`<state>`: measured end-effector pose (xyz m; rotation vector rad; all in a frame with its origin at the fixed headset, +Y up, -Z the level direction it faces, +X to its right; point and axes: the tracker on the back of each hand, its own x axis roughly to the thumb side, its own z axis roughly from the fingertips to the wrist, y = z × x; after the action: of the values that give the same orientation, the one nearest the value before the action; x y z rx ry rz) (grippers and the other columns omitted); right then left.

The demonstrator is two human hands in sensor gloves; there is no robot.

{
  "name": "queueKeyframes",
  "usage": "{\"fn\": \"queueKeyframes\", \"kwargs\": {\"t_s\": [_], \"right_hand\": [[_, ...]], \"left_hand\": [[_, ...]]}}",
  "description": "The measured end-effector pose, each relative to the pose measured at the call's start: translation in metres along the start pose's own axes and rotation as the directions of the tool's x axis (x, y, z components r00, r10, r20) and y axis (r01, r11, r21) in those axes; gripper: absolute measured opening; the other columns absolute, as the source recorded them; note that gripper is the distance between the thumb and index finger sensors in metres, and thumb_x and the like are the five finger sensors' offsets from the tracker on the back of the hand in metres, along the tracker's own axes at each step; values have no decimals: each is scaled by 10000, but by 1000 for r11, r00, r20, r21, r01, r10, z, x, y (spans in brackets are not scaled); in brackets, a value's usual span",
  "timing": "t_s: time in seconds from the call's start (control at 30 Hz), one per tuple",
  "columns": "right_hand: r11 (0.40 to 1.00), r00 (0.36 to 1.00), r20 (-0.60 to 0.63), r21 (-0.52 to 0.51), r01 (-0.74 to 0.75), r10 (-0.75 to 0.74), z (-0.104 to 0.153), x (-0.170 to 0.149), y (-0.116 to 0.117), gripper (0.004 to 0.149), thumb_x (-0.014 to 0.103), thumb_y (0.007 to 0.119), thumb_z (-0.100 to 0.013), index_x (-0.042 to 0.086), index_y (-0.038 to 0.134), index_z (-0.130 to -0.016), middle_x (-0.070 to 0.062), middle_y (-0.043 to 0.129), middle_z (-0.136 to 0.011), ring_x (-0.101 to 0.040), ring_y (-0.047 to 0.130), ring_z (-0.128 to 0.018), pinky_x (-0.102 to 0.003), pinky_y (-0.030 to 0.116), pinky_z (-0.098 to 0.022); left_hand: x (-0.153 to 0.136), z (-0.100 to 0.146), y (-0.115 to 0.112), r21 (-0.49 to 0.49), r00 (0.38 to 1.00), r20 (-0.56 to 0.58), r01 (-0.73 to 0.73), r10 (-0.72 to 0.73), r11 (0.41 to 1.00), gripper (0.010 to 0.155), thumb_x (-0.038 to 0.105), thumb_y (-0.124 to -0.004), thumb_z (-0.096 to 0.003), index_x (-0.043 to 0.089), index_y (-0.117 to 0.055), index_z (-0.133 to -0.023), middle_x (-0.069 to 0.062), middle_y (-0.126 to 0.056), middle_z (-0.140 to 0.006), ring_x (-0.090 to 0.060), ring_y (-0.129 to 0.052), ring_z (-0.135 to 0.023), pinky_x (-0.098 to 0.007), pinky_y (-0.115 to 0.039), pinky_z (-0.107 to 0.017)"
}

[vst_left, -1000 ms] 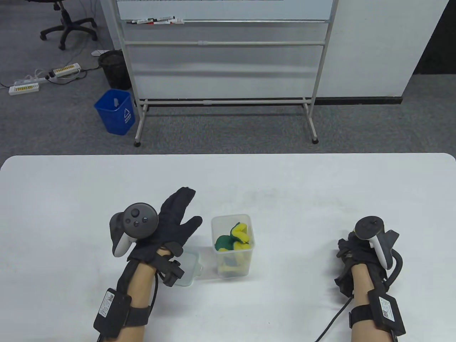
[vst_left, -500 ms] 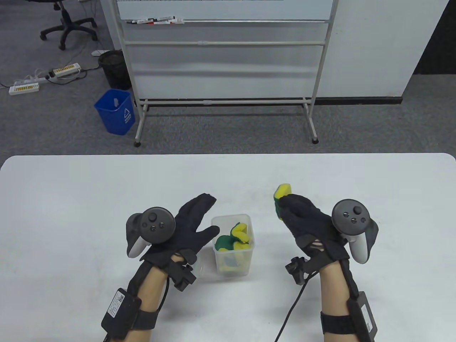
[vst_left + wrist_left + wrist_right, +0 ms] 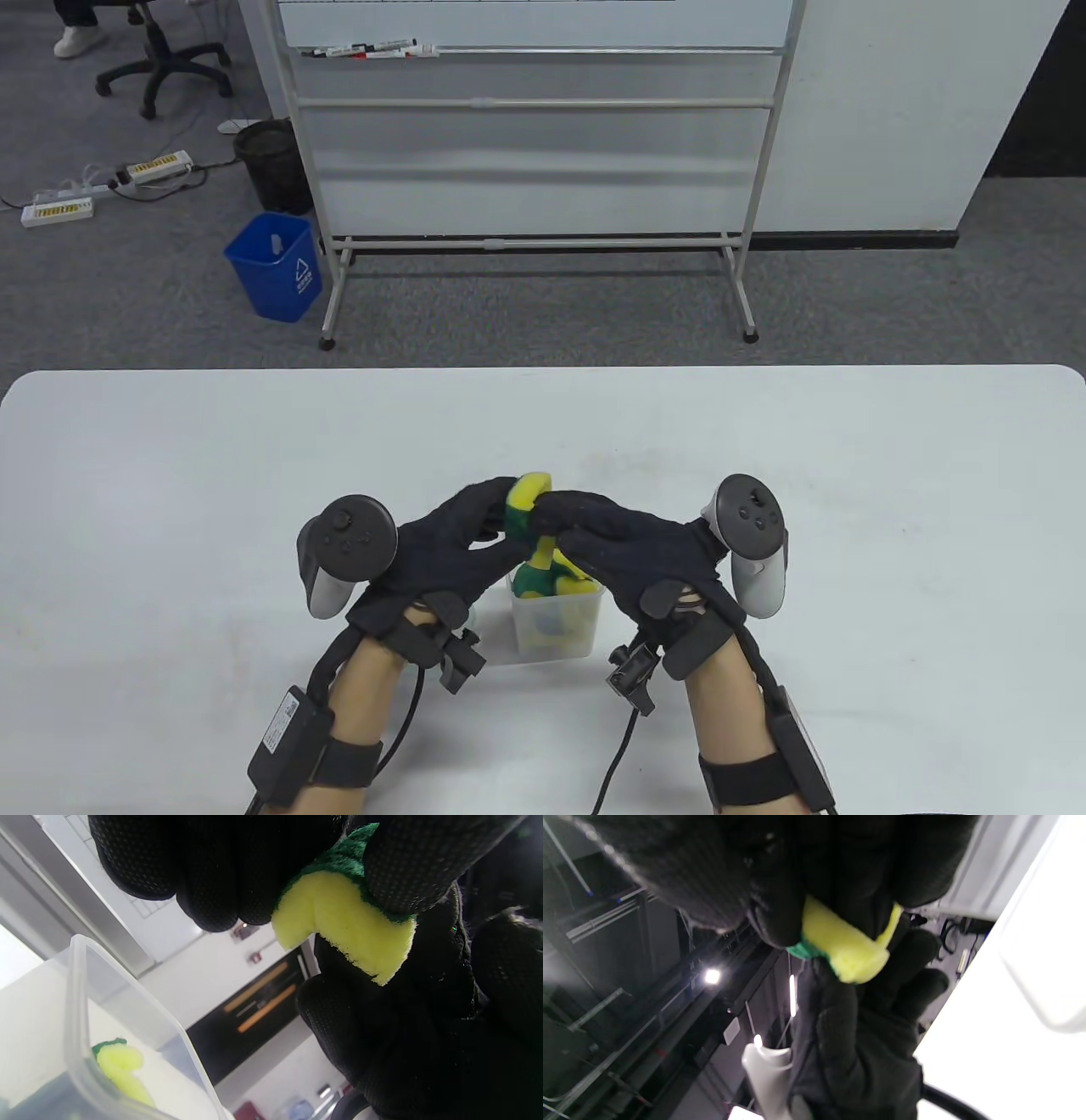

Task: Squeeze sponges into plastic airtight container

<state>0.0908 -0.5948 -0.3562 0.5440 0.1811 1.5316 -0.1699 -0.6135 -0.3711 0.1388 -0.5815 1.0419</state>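
Note:
A clear plastic container (image 3: 585,632) stands on the white table (image 3: 170,509) with folded yellow-green sponges (image 3: 543,581) inside. Just above its far rim both hands meet on another yellow-green sponge (image 3: 524,503), squeezed into a bent shape. My left hand (image 3: 475,531) grips it from the left and my right hand (image 3: 585,526) from the right. In the left wrist view the sponge (image 3: 343,921) is pinched between gloved fingers (image 3: 212,870), above the container rim (image 3: 78,1005). In the right wrist view my fingers (image 3: 780,878) hold the sponge (image 3: 840,946).
The container's lid is mostly hidden under my left wrist; only a sliver (image 3: 472,618) shows left of the container. A whiteboard stand (image 3: 534,246) and a blue bin (image 3: 276,267) are on the floor beyond the table's far edge.
My right hand brought a sponge from the right side of the table to above the container. My left hand moved right and took hold of the same sponge.

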Motion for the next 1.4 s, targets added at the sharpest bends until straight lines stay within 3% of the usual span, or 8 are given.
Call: {"fn": "queueKeyframes", "kwargs": {"t_s": [0.13,0.23,0.37,0.5,0.8,1.03,1.2,1.4], "right_hand": [[1000,1000,8,2,-6,6,-2,-4,1,537,398,873,-458,152,871,-936,-184,802,-1019,-369,919,-875,-547,699,-683],[981,985,19,-98,-170,172,1,6,1,513,412,875,-458,241,883,-942,-163,864,-974,-368,950,-809,-557,708,-657],[805,832,34,-276,-525,554,6,20,3,610,461,911,-426,293,807,-1003,-97,767,-1058,-376,841,-899,-578,655,-686],[702,704,21,-101,-705,710,1,20,19,721,483,907,-435,306,660,-1088,-80,602,-1178,-419,679,-1040,-634,569,-728],[411,430,-50,-216,-886,901,0,27,41,573,382,952,-404,239,836,-946,-41,926,-893,-296,949,-797,-553,697,-668],[348,393,-85,-321,-881,916,0,19,44,513,384,977,-367,256,899,-858,-19,1018,-711,-243,1035,-599,-500,772,-606],[337,418,-191,-349,-875,888,-1,6,42,529,372,960,-389,321,847,-904,-10,998,-692,-239,1014,-584,-499,754,-620],[314,396,-253,-310,-897,883,-8,-6,47,504,369,962,-389,310,873,-881,-17,1001,-676,-239,1016,-569,-500,754,-618]], "left_hand": [[-2,1,0,55,999,-8,-49,50,997,597,506,-848,-445,166,-739,-923,-70,-952,-810,-269,-990,-679,-476,-848,-560],[1,1,1,68,999,-22,41,-40,997,528,475,-843,-448,165,-790,-872,-54,-997,-720,-240,-1021,-595,-454,-875,-512],[7,0,1,39,977,-8,213,-213,976,497,442,-859,-441,170,-810,-855,-62,-1002,-694,-246,-1014,-579,-465,-866,-508],[20,-1,-5,4,917,42,397,-396,918,490,421,-880,-428,178,-822,-850,-69,-1001,-700,-257,-1006,-591,-477,-856,-523],[25,1,-15,76,858,21,510,-513,857,497,418,-892,-415,204,-821,-857,-58,-994,-735,-258,-1001,-629,-481,-848,-547],[17,-2,-20,11,872,6,490,-490,872,556,414,-851,-444,220,-733,-951,-71,-910,-894,-295,-940,-781,-513,-805,-612],[3,-3,-20,-164,915,-31,393,-403,905,789,532,-815,-461,224,-469,-1100,-146,-530,-1181,-418,-556,-1080,-646,-595,-744],[-12,-5,-22,-314,913,-65,364,-402,877,931,599,-819,-449,236,-296,-1128,-141,-313,-1236,-436,-345,-1135,-697,-469,-769]]}}
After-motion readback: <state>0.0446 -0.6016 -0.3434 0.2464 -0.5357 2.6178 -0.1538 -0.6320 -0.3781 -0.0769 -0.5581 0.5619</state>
